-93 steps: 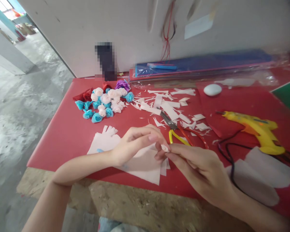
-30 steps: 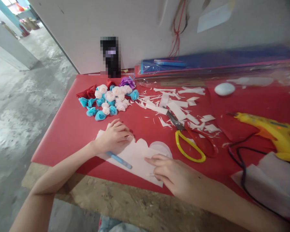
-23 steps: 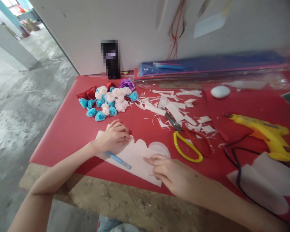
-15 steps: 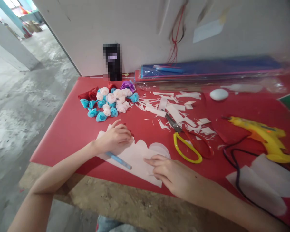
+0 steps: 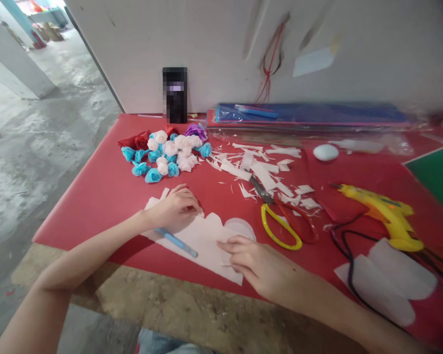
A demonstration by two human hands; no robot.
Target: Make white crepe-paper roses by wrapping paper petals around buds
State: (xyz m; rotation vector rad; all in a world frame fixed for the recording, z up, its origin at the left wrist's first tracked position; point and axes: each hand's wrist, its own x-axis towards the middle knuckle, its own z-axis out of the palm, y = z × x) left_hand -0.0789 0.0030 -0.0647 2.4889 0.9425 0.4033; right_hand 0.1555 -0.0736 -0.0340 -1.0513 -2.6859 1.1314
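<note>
- White paper (image 5: 206, 241) lies near the front edge of your worktop (image 5: 96, 182).
- Your left hand (image 5: 179, 205): fingers curled, hold unclear.
- Right hand (image 5: 253, 260): fingers together on paper, hold unclear.

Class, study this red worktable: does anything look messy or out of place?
White paper scraps lie strewn around the scissors on the red tabletop. They look untidy against the closely grouped flowers to their left.
</note>
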